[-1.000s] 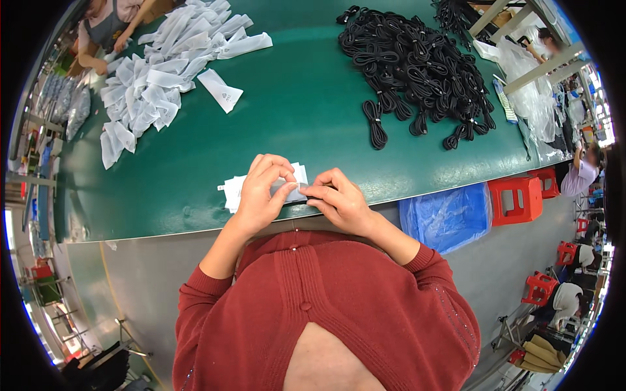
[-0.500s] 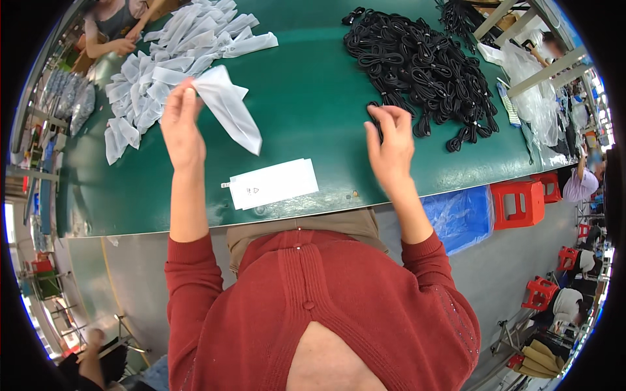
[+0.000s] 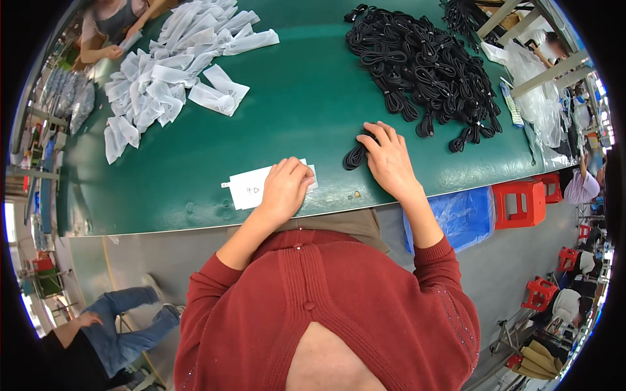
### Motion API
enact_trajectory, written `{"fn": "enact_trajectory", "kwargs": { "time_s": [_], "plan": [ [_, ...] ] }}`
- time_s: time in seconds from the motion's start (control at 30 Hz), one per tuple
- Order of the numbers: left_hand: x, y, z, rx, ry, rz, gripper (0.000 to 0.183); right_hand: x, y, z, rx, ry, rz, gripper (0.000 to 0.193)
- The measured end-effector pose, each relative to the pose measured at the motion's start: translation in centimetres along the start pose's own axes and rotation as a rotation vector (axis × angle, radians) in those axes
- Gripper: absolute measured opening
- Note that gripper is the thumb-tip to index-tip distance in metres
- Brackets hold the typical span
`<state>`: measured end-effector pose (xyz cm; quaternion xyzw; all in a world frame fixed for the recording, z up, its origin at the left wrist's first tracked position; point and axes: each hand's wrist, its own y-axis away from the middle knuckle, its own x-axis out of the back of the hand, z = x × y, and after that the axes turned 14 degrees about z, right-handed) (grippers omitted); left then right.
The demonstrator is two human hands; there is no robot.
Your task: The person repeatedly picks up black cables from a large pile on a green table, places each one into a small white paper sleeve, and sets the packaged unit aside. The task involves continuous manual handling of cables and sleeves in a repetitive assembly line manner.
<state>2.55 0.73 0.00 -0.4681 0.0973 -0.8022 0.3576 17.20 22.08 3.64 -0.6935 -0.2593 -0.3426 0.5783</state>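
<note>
My left hand (image 3: 285,189) rests on a small stack of flat white plastic bags (image 3: 251,190) near the table's front edge. Its fingers are bent and closed at the right end of the top bag; the fingertips are partly hidden. To the right, my right hand (image 3: 391,161) has its fingers closed around a coiled black cable (image 3: 355,157), low over the tabletop. Part of that cable lies hidden under the fingers. Farther back on the right is a large heap of coiled black cables (image 3: 424,72). Filled whitish bags (image 3: 153,85) make a pile at the far left.
The green table (image 3: 300,85) spans the view. At the far left corner a person (image 3: 111,29) handles a bag. A blue bin (image 3: 460,218) and red stools (image 3: 520,202) stand beyond the front edge at right. Someone in jeans (image 3: 130,322) sits behind at lower left.
My left hand has let go of a filled bag, which now lies beside the pile, and come down to the flat bags. My right hand has drawn a coiled cable nearer, away from the heap.
</note>
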Motion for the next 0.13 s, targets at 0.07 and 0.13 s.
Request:
{"fn": "enact_trajectory", "kwargs": {
  "time_s": [0.07, 0.13],
  "plan": [
    [-0.34, 0.24, -0.43, 0.062, 0.062, 0.015, 0.011, -0.86, 0.60, 0.82, -0.044, -0.106, -0.029, 0.034],
    [-0.32, 0.39, -0.60, 0.216, 0.168, -0.009, 0.008, -1.14, 1.12, 1.12, -0.115, -0.139, -0.188, 0.038]
  ]
}}
